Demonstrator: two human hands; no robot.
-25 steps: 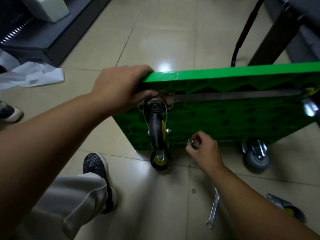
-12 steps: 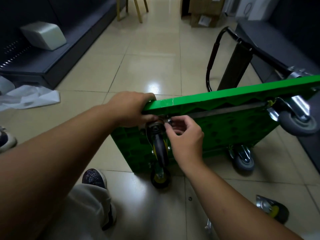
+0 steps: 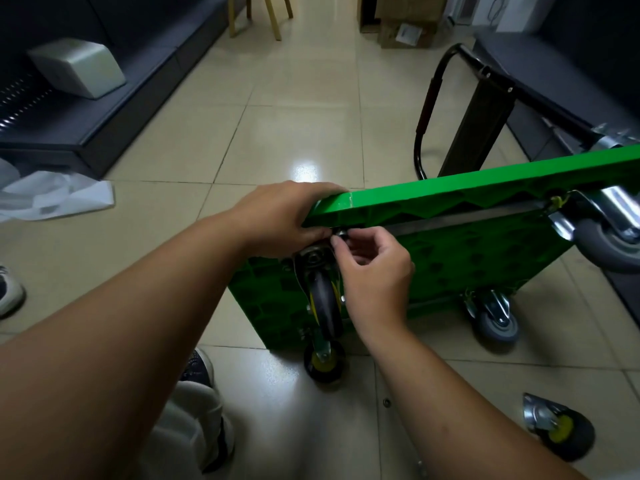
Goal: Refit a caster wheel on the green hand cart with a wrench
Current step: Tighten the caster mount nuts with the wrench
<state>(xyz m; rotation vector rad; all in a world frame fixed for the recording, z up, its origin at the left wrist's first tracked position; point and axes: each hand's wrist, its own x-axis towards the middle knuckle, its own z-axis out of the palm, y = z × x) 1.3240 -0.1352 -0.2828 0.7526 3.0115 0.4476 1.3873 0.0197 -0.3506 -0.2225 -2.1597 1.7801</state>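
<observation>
The green hand cart stands tipped on its side on the tiled floor, underside toward me. My left hand grips its upper left corner. A black caster wheel with a yellow hub sits against that corner of the underside. My right hand pinches a small metal nut at the caster's mounting plate, just under the cart's edge. A second black and yellow caster touches the floor below. The wrench is mostly hidden behind my right forearm.
Grey casters are fitted at the cart's right end and lower edge. A loose black and yellow caster lies on the floor at lower right, a small nut nearby. The black cart handle stands behind. My shoe is below.
My right hand rose from the cart's lower middle, carrying the nut, up to the caster's mounting plate at the top corner. The view tilted upward. My left hand kept its grip.
</observation>
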